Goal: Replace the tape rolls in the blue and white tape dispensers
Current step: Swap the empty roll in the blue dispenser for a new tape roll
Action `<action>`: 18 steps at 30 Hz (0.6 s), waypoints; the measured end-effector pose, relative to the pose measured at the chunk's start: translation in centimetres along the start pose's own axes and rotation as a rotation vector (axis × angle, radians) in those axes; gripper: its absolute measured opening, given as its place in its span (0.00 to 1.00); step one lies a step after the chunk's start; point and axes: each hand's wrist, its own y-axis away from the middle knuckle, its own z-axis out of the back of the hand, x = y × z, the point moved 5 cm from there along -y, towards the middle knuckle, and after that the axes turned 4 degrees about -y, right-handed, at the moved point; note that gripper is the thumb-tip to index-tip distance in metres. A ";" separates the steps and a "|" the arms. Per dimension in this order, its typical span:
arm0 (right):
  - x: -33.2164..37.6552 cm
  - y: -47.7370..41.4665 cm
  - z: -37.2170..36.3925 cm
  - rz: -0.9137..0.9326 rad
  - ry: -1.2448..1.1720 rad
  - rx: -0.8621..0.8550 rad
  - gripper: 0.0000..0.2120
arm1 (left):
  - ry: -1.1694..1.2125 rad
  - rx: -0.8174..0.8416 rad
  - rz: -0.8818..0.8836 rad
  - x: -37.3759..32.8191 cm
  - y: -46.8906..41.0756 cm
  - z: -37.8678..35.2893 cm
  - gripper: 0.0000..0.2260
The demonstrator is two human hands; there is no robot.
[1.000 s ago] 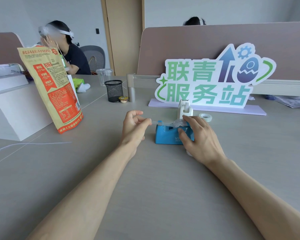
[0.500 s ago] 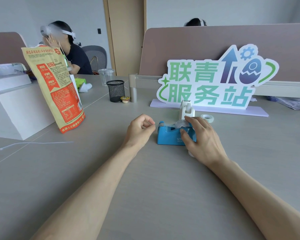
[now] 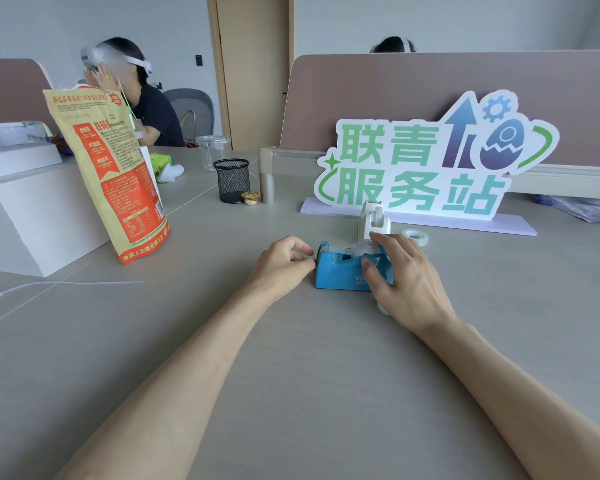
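Note:
The blue tape dispenser stands on the grey table with a clear tape roll seated in it; a strip of tape runs from the roll to the cutter at its left end. My right hand grips the dispenser's right side, fingers over the roll. My left hand is at the cutter end, fingers pinched on the tape's free end. The white tape dispenser stands just behind the blue one. A loose tape roll lies flat to its right.
A large sign with green characters stands behind the dispensers. At the left are an orange-and-yellow bag, a white box and a white cable tie. A black mesh cup stands further back. A person sits at the far left.
My left hand has come down and in from a raised pull, from left of the dispenser to its cutter end. My right hand stays on the blue dispenser.

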 end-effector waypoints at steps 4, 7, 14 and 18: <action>0.1 0.0 0.0 -0.006 -0.013 0.003 0.19 | -0.036 0.028 0.053 0.5 -0.3 0.3 0.06; -0.1 -0.1 0.0 -0.047 -0.065 0.036 0.22 | -0.115 0.045 0.024 0.5 -0.1 0.3 0.07; -0.9 0.0 -0.4 -0.295 -0.334 0.215 0.31 | -0.363 0.169 -0.058 0.0 0.9 0.9 0.07; -1.1 0.2 0.1 -0.377 -0.492 0.169 0.30 | -0.347 0.221 -0.087 0.0 1.1 0.8 0.07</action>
